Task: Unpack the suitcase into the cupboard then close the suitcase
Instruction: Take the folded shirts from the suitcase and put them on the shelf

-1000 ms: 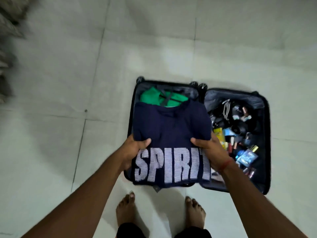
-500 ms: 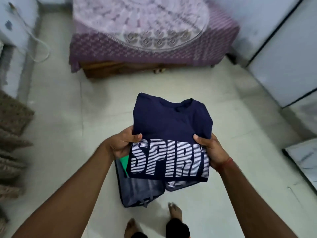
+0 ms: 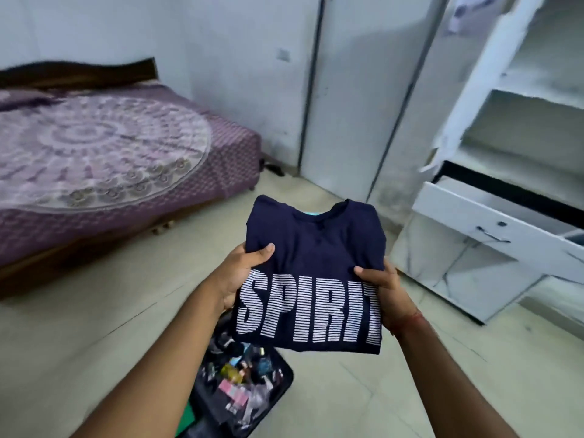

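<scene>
A folded navy T-shirt (image 3: 313, 257) printed with white striped letters "SPIRIT" is held flat in the air at the centre. My left hand (image 3: 241, 268) grips its left edge with the thumb on top. My right hand (image 3: 384, 287) grips its right edge the same way. Below it, the open black suitcase (image 3: 278, 392) lies on the floor, holding small bottles and packets, with a bit of green cloth (image 3: 186, 415) at its left. The white cupboard (image 3: 518, 128) stands open at the right with bare shelves.
A white drawer (image 3: 493, 222) with a metal handle is pulled out from the cupboard at the right. A bed with a purple patterned cover (image 3: 104, 156) fills the left. A closed white door (image 3: 357, 90) stands behind. Pale tiled floor (image 3: 363, 403) surrounds the suitcase.
The T-shirt has been lifted out of the suitcase in both hands. The view has swung up and to the right, from the floor to the bed and then to the open cupboard.
</scene>
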### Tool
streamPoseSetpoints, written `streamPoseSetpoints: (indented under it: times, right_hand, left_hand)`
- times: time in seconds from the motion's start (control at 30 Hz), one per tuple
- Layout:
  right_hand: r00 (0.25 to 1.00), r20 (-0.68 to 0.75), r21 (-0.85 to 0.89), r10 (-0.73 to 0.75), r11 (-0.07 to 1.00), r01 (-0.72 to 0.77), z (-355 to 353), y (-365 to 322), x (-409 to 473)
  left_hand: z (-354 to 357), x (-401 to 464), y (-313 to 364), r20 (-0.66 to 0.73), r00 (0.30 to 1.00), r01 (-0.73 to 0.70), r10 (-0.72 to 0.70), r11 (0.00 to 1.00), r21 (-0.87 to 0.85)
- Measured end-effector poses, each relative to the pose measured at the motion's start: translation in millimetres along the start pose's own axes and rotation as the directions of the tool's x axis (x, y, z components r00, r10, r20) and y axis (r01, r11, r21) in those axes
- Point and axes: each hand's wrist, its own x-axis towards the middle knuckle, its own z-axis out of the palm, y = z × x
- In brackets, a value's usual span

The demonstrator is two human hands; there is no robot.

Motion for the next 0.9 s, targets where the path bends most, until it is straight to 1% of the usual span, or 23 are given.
streamPoseSetpoints:
  times: [0.13,0.23,0.33,0.47,0.6,0.7,0.8,0.9]
  right_hand:
    - [0.996,-0.071,0.063,-0.061,0.996,0.065,-101.7,-54.0,-7.0]
    - [0.982,-0.154,0.050,-0.105,0.992,0.114,-170.7,-93.1,-6.3]
    - [0.953,-0.261,-0.007,-0.155,0.987,0.159,-227.4,-132.8,-1.5]
    - [0.922,-0.327,-0.058,-0.208,0.978,0.200,-289.3,-172.6,11.4]
    - [0.874,-0.397,-0.072,-0.280,0.959,0.274,-347.7,-201.0,38.9]
    - [0.834,-0.457,-0.092,-0.310,0.949,0.303,-389.9,-214.8,69.3]
    - [0.793,-0.504,-0.103,-0.342,0.936,0.338,-431.5,-232.8,105.4]
    - [0.768,-0.533,-0.108,-0.355,0.929,0.354,-466.8,-260.7,141.7]
  left_hand:
    - [110.9,53.9,-19.2,0.051,0.999,-0.015,0.014,1.000,0.018]
    - [190.8,91.8,-32.0,0.111,0.994,-0.008,0.006,1.000,0.016]
    - [260.3,129.9,-38.5,0.170,0.985,0.024,-0.023,1.000,-0.006]
    - [330.4,178.6,-42.3,0.251,0.966,0.072,-0.066,0.997,-0.014]
    - [393.4,239.6,-46.5,0.326,0.941,0.091,-0.090,0.996,0.012]
    - [437.3,296.0,-49.6,0.375,0.919,0.108,-0.123,0.992,0.060]
    - [480.9,357.9,-48.9,0.445,0.885,0.109,-0.134,0.991,0.082]
    - [521.0,412.4,-39.4,0.509,0.848,0.105,-0.147,0.988,0.111]
